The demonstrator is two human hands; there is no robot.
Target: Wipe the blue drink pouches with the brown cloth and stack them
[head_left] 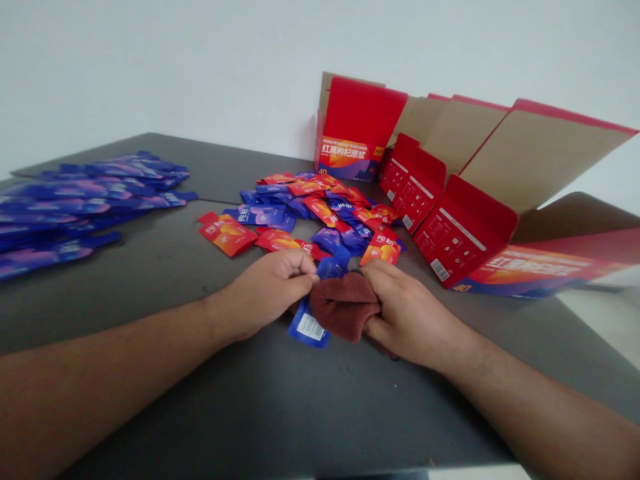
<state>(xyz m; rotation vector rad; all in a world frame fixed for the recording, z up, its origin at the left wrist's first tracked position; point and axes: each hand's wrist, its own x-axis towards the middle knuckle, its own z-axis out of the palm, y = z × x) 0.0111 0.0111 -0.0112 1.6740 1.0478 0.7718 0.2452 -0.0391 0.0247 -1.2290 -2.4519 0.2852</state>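
My right hand [407,310] is closed around a folded brown cloth [345,303], which lies against a blue sachet [311,327] and covers its middle. The sachet's lower end, with a white barcode label, sticks out below the cloth. My left hand [275,290] is closed in a pinch at the left edge of this same sachet, thumb against forefinger. Just beyond both hands spreads a loose pile of red sachets [227,233] and blue sachets [265,217].
Rows of overlapping blue sachets [85,193] lie on the dark grey table [225,413] at the left. Behind the pile stands a red box [350,133] with its flap up. More open boxes [525,267] with raised flaps line the right side. A pale wall rises behind.
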